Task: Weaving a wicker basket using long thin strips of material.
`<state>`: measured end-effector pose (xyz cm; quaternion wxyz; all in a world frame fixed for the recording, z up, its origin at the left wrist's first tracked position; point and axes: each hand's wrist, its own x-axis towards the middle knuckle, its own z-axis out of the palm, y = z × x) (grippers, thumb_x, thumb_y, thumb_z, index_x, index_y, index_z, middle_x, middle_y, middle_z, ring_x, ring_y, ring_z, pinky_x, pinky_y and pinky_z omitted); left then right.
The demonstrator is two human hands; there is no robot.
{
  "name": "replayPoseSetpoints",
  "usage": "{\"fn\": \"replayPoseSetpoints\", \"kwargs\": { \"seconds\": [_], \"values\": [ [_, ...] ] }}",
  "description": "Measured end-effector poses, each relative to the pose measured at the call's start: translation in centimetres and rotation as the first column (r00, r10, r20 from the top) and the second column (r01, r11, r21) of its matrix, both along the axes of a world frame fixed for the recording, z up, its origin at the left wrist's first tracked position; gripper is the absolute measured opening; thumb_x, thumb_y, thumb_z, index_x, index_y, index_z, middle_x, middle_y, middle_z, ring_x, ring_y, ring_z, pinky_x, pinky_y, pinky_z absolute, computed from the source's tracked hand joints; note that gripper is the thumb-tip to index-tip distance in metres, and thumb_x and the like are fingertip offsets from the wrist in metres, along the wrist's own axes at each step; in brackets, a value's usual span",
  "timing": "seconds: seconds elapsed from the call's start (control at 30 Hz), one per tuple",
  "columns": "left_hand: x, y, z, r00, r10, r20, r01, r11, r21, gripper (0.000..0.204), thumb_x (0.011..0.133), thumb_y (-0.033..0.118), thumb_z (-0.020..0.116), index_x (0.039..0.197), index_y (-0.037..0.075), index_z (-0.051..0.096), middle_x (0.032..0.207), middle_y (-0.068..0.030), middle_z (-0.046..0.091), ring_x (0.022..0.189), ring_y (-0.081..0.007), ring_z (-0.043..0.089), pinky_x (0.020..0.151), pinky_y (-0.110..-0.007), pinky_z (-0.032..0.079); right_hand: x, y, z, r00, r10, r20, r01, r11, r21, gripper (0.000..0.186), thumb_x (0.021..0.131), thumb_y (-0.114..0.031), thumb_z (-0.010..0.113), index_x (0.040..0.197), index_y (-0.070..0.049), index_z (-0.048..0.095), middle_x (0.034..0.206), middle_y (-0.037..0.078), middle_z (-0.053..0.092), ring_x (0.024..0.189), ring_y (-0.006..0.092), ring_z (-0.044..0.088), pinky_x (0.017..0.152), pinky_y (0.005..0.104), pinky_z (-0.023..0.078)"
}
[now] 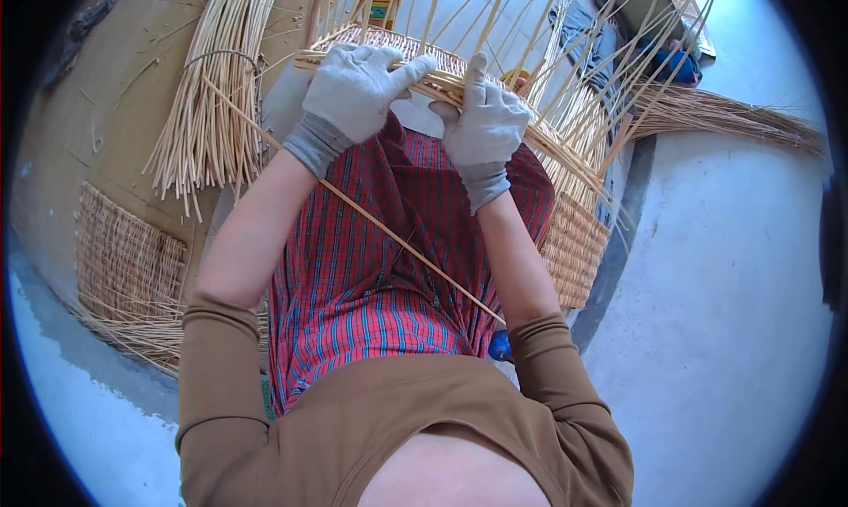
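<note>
Across my lap, at the top of the view, lies a partly woven wicker basket (402, 43) with long loose stakes fanning up and away. My left hand (353, 92), in a white glove with a grey cuff, is closed over the near woven edge, its fingers pointing right. My right hand (488, 123), gloved alike, grips the same edge further right, with one finger raised along a stake. The fingertips of both are partly hidden behind the weave. A single long cane (402, 242) slants across my red checked cloth (371, 321), passing under my left wrist.
A tied bundle of canes (212, 109) lies at the left. Below it sits a woven panel (128, 255) with loose ends. On the right are another woven piece (574, 246) and a bundle of thin brown rods (733, 118). A yellow container (386, 2) stands beyond the basket.
</note>
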<state>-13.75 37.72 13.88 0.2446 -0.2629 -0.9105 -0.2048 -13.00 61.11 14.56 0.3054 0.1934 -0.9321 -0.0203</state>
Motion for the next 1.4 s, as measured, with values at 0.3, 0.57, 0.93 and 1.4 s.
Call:
{"fn": "replayPoseSetpoints", "kwargs": {
  "seconds": [0.3, 0.57, 0.93, 1.4],
  "values": [
    [3.5, -0.9, -3.0, 0.999, 0.051, -0.001, -0.050, 0.995, 0.087, 0.043, 0.093, 0.020, 0.068, 0.134, 0.030, 0.075, 0.112, -0.0024, 0.072, 0.109, -0.0243, 0.070, 0.102, -0.046, 0.050, 4.5, -2.7, -2.0, 0.986, -0.085, 0.142, 0.088, 0.996, -0.019, 0.098, 0.082, -0.053, 0.085, 0.160, -0.005, 0.051, 0.094, 0.004, 0.068, 0.084, 0.0270, 0.064, 0.082, 0.0467, 0.044],
    [6.5, 3.1, -3.6, 0.998, -0.001, -0.055, -0.007, 0.990, -0.138, 0.046, 0.097, 0.022, 0.063, 0.143, 0.027, 0.068, 0.131, -0.0015, 0.069, 0.128, -0.0231, 0.065, 0.117, -0.046, 0.044, 7.1, -1.2, -0.7, 0.933, 0.175, 0.314, -0.052, 0.930, -0.365, 0.073, 0.090, -0.015, 0.084, 0.156, -0.004, 0.054, 0.096, 0.011, 0.071, 0.092, 0.0321, 0.071, 0.086, 0.0447, 0.057],
    [4.8, 3.2, -5.0, 0.994, -0.114, -0.005, 0.113, 0.993, -0.041, 0.048, 0.095, 0.020, 0.069, 0.142, 0.024, 0.069, 0.126, -0.0010, 0.073, 0.113, -0.0219, 0.071, 0.100, -0.043, 0.050, -2.7, -2.8, 5.8, 0.805, -0.300, 0.512, 0.518, 0.775, -0.361, 0.110, 0.080, -0.067, 0.086, 0.161, -0.006, 0.044, 0.093, 0.021, 0.079, 0.095, 0.0386, 0.079, 0.080, 0.0468, 0.062],
    [4.9, 4.1, -2.5, 0.977, -0.048, 0.208, 0.015, 0.987, 0.159, 0.057, 0.099, 0.027, 0.073, 0.155, 0.028, 0.061, 0.099, -0.0094, 0.076, 0.089, -0.0292, 0.074, 0.083, -0.044, 0.057, 3.1, 1.6, 5.1, 0.977, 0.199, -0.075, -0.087, 0.055, -0.995, 0.040, 0.106, -0.006, 0.066, 0.145, -0.002, 0.054, 0.113, 0.013, 0.072, 0.088, 0.0190, 0.072, 0.082, 0.0371, 0.062]
  ]
}}
